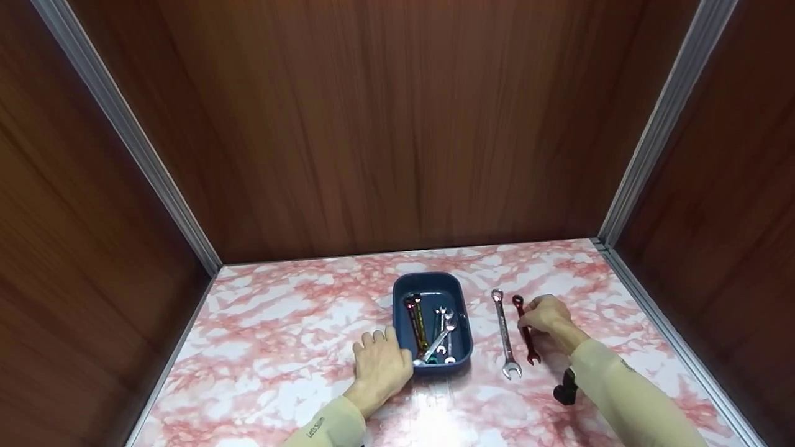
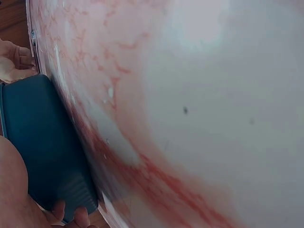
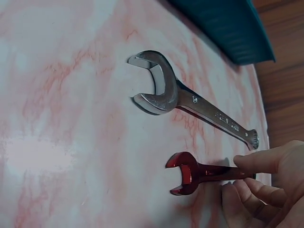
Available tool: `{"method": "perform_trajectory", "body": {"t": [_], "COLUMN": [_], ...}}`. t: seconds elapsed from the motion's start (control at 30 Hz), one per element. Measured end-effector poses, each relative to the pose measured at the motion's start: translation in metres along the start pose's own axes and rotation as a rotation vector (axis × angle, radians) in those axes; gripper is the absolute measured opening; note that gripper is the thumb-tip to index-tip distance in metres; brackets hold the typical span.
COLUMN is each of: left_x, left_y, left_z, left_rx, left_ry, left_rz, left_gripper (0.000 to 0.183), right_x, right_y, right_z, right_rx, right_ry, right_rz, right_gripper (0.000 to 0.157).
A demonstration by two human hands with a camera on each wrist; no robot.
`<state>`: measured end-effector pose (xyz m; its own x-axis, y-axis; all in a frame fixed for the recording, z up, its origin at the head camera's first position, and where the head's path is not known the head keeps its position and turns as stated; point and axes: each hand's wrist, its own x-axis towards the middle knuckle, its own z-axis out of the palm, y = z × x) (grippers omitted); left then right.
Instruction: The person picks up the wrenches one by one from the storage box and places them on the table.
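Observation:
A red combination wrench lies on the table at the right, its open end toward the near side. My right hand pinches its shank between thumb and fingers, plainly seen in the right wrist view, where the wrench is low over or on the tabletop. Left of it lies a larger silver combination wrench, untouched. My left hand grips the near left corner of a dark blue bin, thumb by the rim and fingers at its left side. Several colored and silver wrenches are inside the bin.
The tabletop has a pink and white marbled surface. Brown wood-grain panels with grey metal corner rails enclose it at the back and sides. A black device is by my right wrist.

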<state>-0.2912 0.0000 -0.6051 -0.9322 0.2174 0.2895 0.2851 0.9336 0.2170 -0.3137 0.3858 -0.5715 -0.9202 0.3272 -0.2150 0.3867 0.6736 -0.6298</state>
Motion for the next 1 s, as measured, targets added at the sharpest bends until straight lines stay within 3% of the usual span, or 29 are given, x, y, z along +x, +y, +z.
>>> {"method": "perform_trajectory", "body": {"t": [0.2, 0.4, 0.73, 1.0], "left_x": [0.000, 0.000, -0.001, 0.000], "left_y": [0.000, 0.000, -0.001, -0.001], "left_z": [0.000, 0.001, 0.001, 0.001], "left_rx": [-0.003, 0.000, -0.017, -0.015], "left_ry": [-0.008, -0.004, -0.010, -0.001], "left_rz": [-0.006, 0.000, 0.004, 0.004], "left_gripper": [0.037, 0.036, 0.036, 0.034], "right_x": [0.000, -0.002, -0.006, -0.005], "right_y": [-0.003, -0.006, -0.019, -0.030], "right_z": [-0.006, -0.012, -0.015, -0.012], "right_rx": [-0.002, 0.018, 0.043, 0.060], "right_ry": [-0.023, -0.057, -0.053, -0.053], "right_rz": [0.002, 0.013, -0.018, -0.032], "right_gripper": [0.026, 0.029, 0.035, 0.029]}}
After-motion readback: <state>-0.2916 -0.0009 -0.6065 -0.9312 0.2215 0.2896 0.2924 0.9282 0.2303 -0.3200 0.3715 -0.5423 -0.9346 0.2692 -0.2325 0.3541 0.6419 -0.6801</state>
